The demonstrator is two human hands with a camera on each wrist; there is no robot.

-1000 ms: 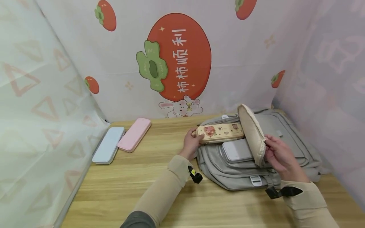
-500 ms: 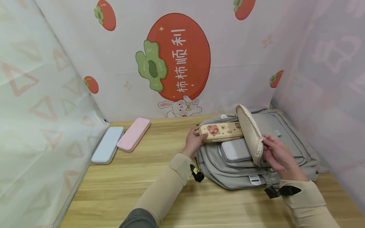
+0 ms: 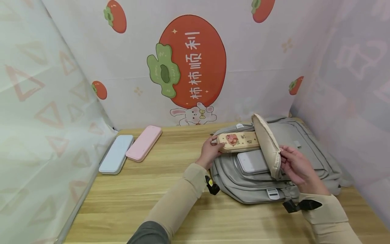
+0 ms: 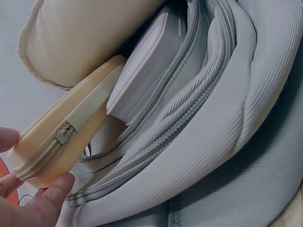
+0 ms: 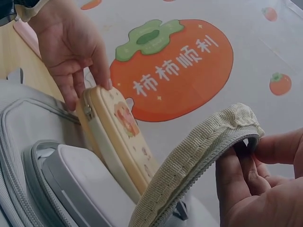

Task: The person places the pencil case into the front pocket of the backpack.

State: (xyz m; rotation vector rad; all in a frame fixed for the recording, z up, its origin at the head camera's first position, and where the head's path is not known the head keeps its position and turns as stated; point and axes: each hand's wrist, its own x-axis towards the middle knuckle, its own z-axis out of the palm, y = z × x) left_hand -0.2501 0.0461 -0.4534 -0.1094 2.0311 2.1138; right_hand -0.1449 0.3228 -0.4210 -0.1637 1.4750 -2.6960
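My left hand [image 3: 211, 151] grips the near end of a cream zippered pencil case [image 3: 239, 141] printed with cartoon figures. Its far end is hidden behind the raised beige-lined flap [image 3: 265, 145] of a grey backpack [image 3: 243, 191]. With thumb and fingers my right hand [image 3: 297, 166] pinches the edge of that flap and holds it up; the zip teeth along it show in the right wrist view. Beside the pencil case, a white-grey case [image 3: 251, 161] lies partly inside the pocket opening. In the left wrist view a zip pull [image 4: 62, 135] shows on the pencil case's end.
To the left on the wooden table [image 3: 128, 210] lie a light blue case [image 3: 116, 154] and a pink case [image 3: 144, 143], touching or nearly so. Printed cloth [image 3: 259, 57] hangs behind the table and along both sides.
My left hand has moved right, pushing the pencil case farther behind the flap, so less of its print shows. The right hand keeps its hold on the flap, nearly still.
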